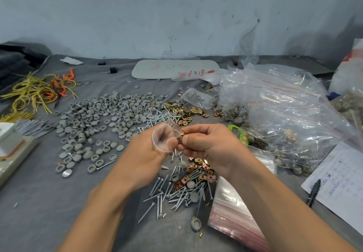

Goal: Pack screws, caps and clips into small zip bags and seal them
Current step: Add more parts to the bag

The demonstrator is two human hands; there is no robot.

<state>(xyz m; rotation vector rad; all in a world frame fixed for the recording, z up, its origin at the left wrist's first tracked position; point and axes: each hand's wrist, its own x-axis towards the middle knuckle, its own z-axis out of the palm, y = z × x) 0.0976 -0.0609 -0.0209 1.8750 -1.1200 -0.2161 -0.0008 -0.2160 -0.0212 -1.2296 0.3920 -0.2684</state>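
My left hand point(146, 151) holds a small clear zip bag point(164, 137) with its mouth spread open, above the table's middle. My right hand point(206, 143) pinches brass-coloured clips point(181, 136) right at the bag's mouth. Below my hands lies a mixed heap of silver screws point(167, 192), copper and brass clips point(198, 171) and a few grey caps point(194, 196). A wide spread of grey caps point(94, 118) covers the cloth to the left. More clips point(182, 112) and screws point(157, 118) lie behind my hands.
A stack of empty zip bags point(233, 212) lies at the lower right. A big clear sack of filled bags point(284, 110) stands to the right. Paper sheet point(341, 183) with a pen point(314, 192) at far right. Yellow and orange ties point(39, 90) lie far left.
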